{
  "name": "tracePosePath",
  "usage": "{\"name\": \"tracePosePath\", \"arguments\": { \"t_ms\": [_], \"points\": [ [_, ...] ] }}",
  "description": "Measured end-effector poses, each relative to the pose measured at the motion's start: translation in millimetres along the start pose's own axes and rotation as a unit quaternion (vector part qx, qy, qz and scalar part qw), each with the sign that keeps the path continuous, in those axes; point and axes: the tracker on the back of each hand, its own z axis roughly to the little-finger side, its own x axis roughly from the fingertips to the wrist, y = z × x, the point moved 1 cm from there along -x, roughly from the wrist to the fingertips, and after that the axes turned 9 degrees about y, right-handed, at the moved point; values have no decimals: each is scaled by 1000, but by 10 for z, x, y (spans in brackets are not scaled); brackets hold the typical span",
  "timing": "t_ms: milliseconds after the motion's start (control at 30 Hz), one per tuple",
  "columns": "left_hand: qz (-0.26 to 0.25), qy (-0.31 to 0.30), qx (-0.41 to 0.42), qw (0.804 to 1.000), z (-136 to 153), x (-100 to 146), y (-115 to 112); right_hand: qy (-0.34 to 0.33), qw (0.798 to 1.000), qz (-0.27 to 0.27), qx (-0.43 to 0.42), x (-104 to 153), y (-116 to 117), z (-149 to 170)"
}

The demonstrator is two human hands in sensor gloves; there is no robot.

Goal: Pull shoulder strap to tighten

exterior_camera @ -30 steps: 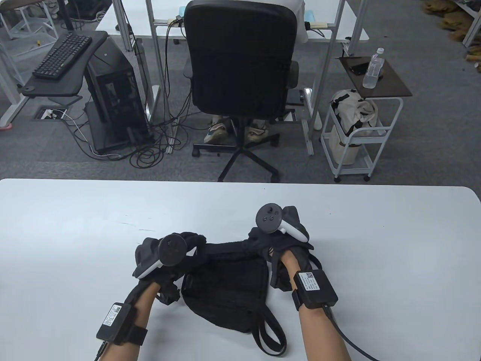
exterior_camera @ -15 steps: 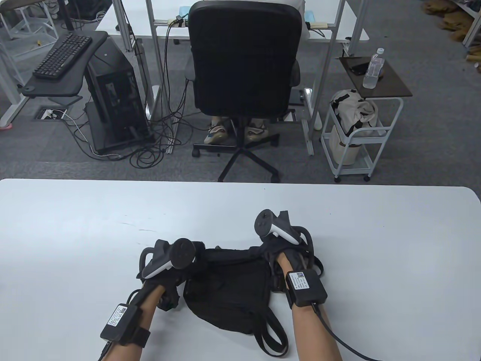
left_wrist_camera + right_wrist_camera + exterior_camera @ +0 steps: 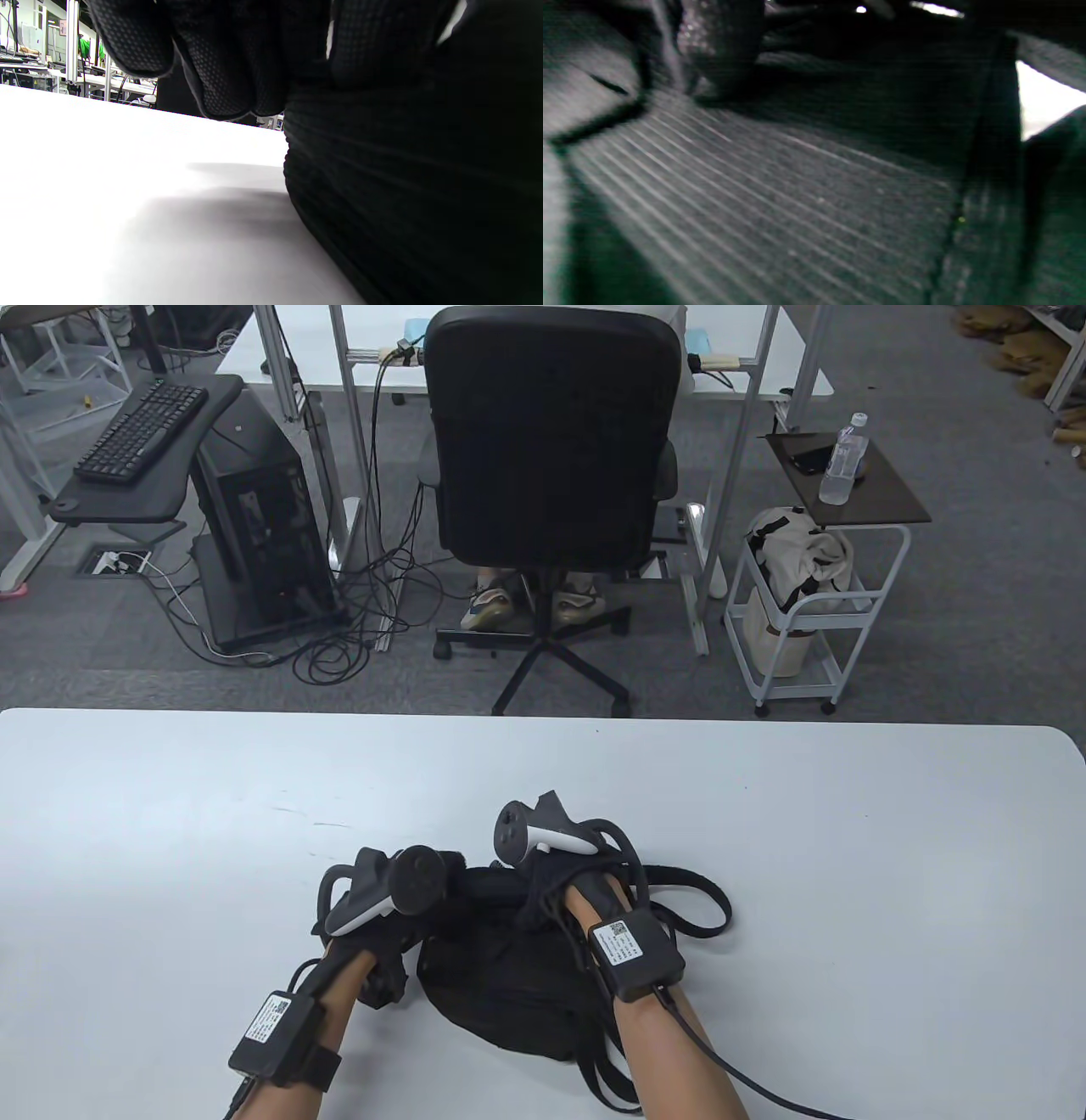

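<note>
The bag [image 3: 501,976] is laid at the table's [image 3: 170,814] 6 o'clock edge, with the left hand [image 3: 382,899] at its 10 o'clock corner and the right hand [image 3: 551,882] at its 12 o'clock edge; whether either is clenched on fabric cannot be told. A strap [image 3: 687,899] is looped loose at 3 o'clock. If that corner is not truly pinned, the whole bag may be dragged and nothing tightened; the wrong webbing may also be pulled.

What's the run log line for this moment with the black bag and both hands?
left hand: on black bag, grip hidden | right hand: over bag top, grip hidden | shoulder strap: looped on table
</note>
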Motion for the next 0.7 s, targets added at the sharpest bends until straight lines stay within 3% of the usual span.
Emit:
{"name": "tracePosePath", "arguments": {
  "t_ms": [200, 300, 500, 700],
  "points": [
    [3, -2, 6, 1000, 3, -9, -4, -22, 997, 71, -8, 8, -10, 49],
    [4, -4, 8, 1000, 3, -16, -11, -31, 997, 72, -18, 17, 5, 68],
    [11, -17, 37, 999, 34, -19, -26, -84, 984, 120, -98, 341, -334, 153],
    [10, -28, 63, 998, 41, -11, 9, -131, 972, 55, -186, 372, -474, 285]
  ]
}}
